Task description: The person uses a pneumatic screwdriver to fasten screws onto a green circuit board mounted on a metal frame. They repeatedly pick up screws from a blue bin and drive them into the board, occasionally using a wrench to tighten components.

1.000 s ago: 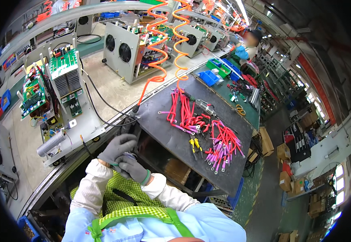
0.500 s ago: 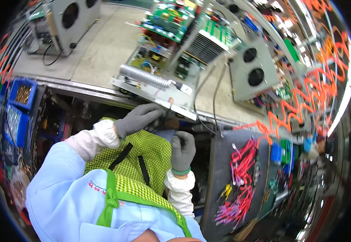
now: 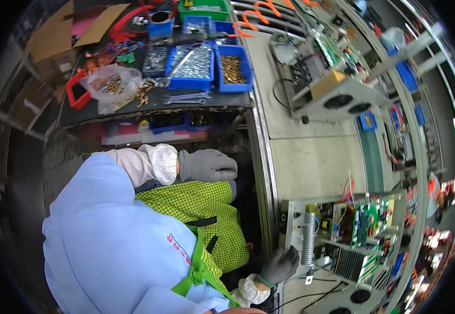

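My left hand (image 3: 209, 165), in a grey glove, is stretched out over my lap beside the workbench edge. Its fingers lie nearly straight and close together, with nothing visible in them. My right hand (image 3: 281, 265), gloved alike, is at the bench's front edge, close to the lower corner of an open metal chassis (image 3: 289, 230). Its fingers are loosely bent, the thumb a little apart, and no held thing shows. Whether it touches the chassis I cannot tell. A ribbed silver tube (image 3: 308, 238), green circuit boards (image 3: 372, 222) and a finned heat sink (image 3: 349, 263) are in the chassis.
On a dark side table stand blue bins of screws (image 3: 191, 65) and brass fasteners (image 3: 233, 70), with wrenches (image 3: 188, 97) and a plastic bag (image 3: 113, 86) nearby. Another chassis with fans (image 3: 337, 99) stands farther along the bench (image 3: 316, 167). An orange coiled hose (image 3: 261, 13) hangs above.
The view has swung left, bringing the side table and bins into sight. My left hand has come away from the chassis; my right hand is now near its front corner.
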{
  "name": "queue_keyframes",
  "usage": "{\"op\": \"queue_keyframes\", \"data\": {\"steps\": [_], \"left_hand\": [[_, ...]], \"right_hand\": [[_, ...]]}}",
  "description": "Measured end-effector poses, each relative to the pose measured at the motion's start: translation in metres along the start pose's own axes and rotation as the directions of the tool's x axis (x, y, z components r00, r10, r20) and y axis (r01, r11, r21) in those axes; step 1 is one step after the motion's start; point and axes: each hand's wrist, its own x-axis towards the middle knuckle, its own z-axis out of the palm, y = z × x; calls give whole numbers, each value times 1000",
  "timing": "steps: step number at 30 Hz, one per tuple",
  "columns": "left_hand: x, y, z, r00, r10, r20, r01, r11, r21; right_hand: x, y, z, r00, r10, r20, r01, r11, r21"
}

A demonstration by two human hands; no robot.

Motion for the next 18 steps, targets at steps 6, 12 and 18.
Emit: {"op": "queue_keyframes", "data": {"steps": [6, 12, 18], "left_hand": [[-55, 8, -90, 945, -55, -323, 134, 964, 228], [-89, -54, -247, 799, 23, -601, 404, 719, 565], [-83, -149, -304, 846, -331, -418, 526, 650, 549]], "right_hand": [[-1, 3, 1, 1000, -25, 14, 26, 996, -87], [-15, -37, -16, 969, -44, -242, 77, 989, 128], [11, -114, 0, 963, -225, -149, 264, 895, 359]]}}
